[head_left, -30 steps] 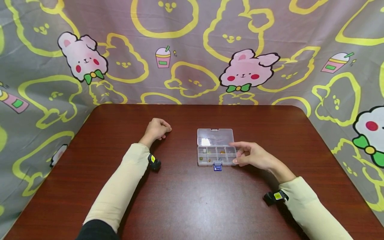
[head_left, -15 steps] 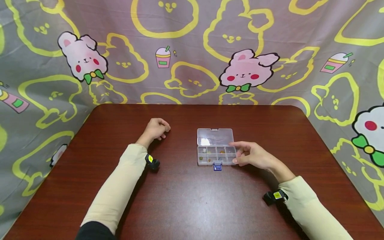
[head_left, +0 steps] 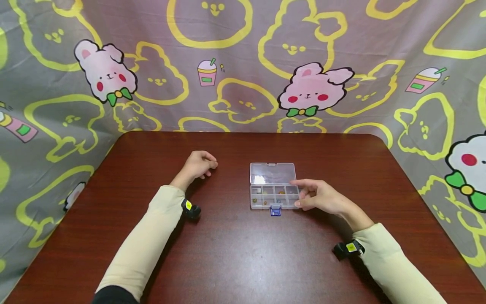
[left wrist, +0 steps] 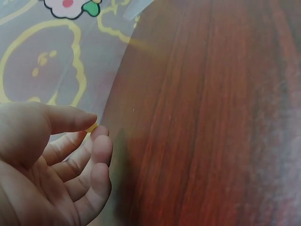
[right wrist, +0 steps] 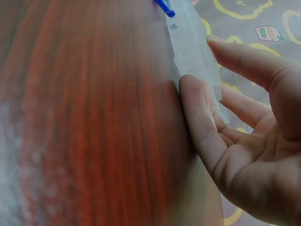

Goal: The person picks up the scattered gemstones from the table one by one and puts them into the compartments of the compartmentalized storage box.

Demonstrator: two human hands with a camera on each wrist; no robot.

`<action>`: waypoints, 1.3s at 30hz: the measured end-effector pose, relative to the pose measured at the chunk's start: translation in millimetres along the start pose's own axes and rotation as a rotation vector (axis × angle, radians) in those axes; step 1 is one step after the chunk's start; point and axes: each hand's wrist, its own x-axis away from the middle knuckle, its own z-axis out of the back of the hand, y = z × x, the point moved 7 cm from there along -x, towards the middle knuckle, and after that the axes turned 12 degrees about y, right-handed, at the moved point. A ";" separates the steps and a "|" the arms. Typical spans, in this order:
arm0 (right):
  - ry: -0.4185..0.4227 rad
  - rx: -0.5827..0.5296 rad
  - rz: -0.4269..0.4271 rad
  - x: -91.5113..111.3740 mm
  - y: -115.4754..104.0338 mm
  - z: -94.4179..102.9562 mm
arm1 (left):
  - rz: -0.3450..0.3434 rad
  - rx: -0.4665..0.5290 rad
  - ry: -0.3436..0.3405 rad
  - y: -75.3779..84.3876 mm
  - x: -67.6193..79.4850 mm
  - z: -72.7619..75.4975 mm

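A clear plastic compartment box (head_left: 268, 207) lies on the table with its lid (head_left: 271, 172) swung back and a blue latch (head_left: 275, 211) at its front. Small beads or stones of different colours sit in several compartments. My right hand (head_left: 320, 197) holds the box at its right end, thumb at the front corner and index finger reaching toward the lid; the box's side (right wrist: 190, 44) shows between the fingers in the right wrist view. To the left of the box, my left hand (head_left: 199, 164) pinches a tiny yellow piece (left wrist: 91, 127) between thumb and index fingertip, mostly hidden.
The brown wooden table (head_left: 243, 257) spreads around both hands. A patterned cloth (head_left: 243, 55) hangs behind it and along both sides. Each wrist wears a small black camera, such as the left one (head_left: 193, 211).
My left wrist and forearm have shifted slightly to the left, with the hand nearly in the same place. The right hand and the box have stayed put.
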 end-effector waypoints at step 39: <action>0.005 0.002 -0.011 -1.1 1.2 1.2 | -0.306 0.072 -0.334 91.0 82.6 -106.2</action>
